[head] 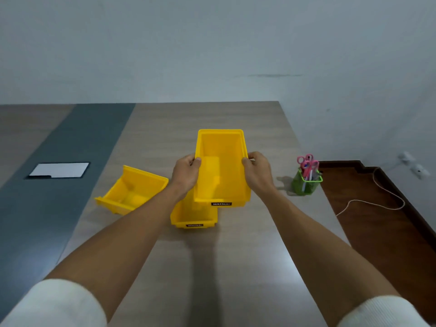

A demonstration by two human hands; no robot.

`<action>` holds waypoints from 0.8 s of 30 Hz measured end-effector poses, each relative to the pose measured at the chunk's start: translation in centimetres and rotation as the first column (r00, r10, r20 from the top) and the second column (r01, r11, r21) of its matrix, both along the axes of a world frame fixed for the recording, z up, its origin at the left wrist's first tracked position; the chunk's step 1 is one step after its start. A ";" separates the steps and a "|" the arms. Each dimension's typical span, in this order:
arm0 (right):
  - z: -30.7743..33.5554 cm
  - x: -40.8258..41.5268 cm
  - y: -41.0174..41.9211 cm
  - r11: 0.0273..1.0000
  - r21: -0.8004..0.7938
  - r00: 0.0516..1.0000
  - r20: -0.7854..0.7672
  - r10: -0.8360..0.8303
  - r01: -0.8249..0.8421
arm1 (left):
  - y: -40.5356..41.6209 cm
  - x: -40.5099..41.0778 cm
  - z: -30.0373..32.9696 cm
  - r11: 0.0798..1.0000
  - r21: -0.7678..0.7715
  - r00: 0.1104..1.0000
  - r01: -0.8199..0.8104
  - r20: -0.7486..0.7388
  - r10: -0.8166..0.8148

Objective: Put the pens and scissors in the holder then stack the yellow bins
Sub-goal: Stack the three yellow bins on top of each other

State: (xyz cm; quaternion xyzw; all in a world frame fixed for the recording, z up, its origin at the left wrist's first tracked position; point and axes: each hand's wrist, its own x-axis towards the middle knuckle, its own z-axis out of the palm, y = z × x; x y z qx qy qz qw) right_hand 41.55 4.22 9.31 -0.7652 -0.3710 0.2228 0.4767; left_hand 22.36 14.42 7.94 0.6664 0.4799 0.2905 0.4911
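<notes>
I hold a yellow bin [221,171] in the air with both hands, my left hand [186,172] gripping its left rim and my right hand [257,169] its right rim. Below it, partly hidden, a second yellow bin [193,218] rests on the table, its black label facing me. A third yellow bin [131,190] lies to the left, turned at an angle. The green mesh holder [305,182] stands to the right, with pink-handled scissors [308,165] and pens sticking out of it.
The wooden table [212,267] ends at the right, close to the holder, with a dark floor and a white cable [377,199] beyond. A grey strip with a white sheet on a dark board [59,170] lies at the left. A wall stands behind.
</notes>
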 end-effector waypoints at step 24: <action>-1.6 -8.2 4.7 0.992 -0.097 0.996 0.032 0.087 -0.083 | 3.7 -7.9 -2.8 0.997 -0.059 0.999 -0.053 0.005 0.053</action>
